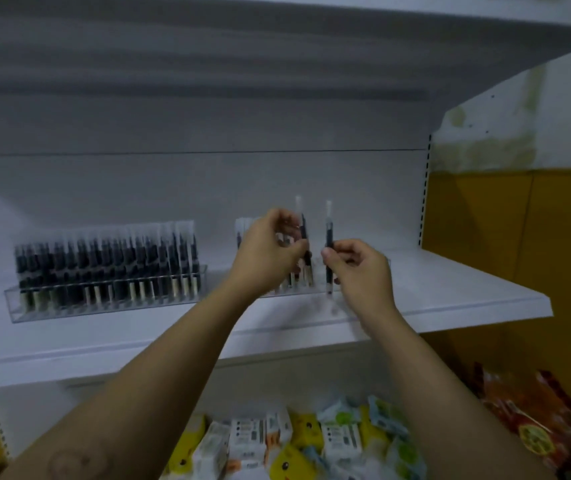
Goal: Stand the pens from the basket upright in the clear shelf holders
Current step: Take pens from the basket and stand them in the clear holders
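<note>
Both hands are raised at the white shelf (pixel 450 289). My left hand (pixel 270 249) pinches a dark wrapped pen (pixel 303 230) upright, its lower end among pens standing in the right clear holder (pixel 356 289). My right hand (pixel 356 268) pinches a second dark pen (pixel 328 244) upright just to the right, its lower end near the holder's front edge. The left clear holder (pixel 14 303) is packed with several upright dark pens (pixel 107 261). No basket is in view.
An upper shelf overhangs the work area. On the lower shelf lie several small packaged goods (pixel 294 441), with red snack bags (pixel 536 417) at the right. A yellow wall panel (pixel 505 237) stands right of the shelving.
</note>
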A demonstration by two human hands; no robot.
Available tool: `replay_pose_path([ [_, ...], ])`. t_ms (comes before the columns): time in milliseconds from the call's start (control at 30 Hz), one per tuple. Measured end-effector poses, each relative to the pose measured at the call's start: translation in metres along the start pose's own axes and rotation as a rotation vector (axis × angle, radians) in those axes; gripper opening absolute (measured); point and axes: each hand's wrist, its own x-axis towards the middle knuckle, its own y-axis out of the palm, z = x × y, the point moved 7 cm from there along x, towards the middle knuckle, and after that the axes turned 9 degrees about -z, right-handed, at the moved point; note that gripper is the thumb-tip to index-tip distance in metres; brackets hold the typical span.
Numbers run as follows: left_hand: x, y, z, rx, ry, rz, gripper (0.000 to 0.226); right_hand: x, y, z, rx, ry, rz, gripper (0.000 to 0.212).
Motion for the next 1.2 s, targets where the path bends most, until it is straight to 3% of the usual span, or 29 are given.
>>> replay_pose_path([
  [133, 0.032, 0.016, -0.002, 0.095, 0.078, -0.013, 0.032, 0.037, 0.003, -0.006, -0.01, -0.005, -0.009, 0.005],
  [233, 0.046, 0.027, -0.003, 0.126, 0.133, -0.013, 0.067, 0.06, 0.013, -0.013, -0.055, -0.021, -0.013, 0.009],
  [300, 0.052, 0.03, -0.004, 0.171, 0.207, -0.026, 0.075, 0.071, 0.021, -0.018, -0.061, -0.021, 0.001, 0.011],
  [467, 0.069, 0.031, 0.0, 0.352, 0.362, -0.064, 0.067, 0.083, 0.042, -0.029, -0.04, -0.044, 0.038, 0.01],
  [600, 0.088, 0.026, 0.012, 0.486, 0.325, -0.141, 0.066, 0.088, 0.052, -0.037, -0.061, -0.066, 0.04, 0.012],
  [700, 0.094, 0.031, 0.02, 0.592, 0.31, -0.102, 0.064, 0.093, 0.055, -0.042, -0.085, -0.071, 0.047, 0.015],
  [967, 0.096, 0.032, 0.03, 0.629, 0.286, -0.093, 0.061, 0.097, 0.056, -0.043, -0.145, -0.085, 0.051, 0.012],
  [1200, 0.101, 0.028, 0.036, 0.639, 0.248, -0.09, 0.063, 0.096, 0.069, -0.051, -0.349, -0.069, 0.182, 0.016],
])
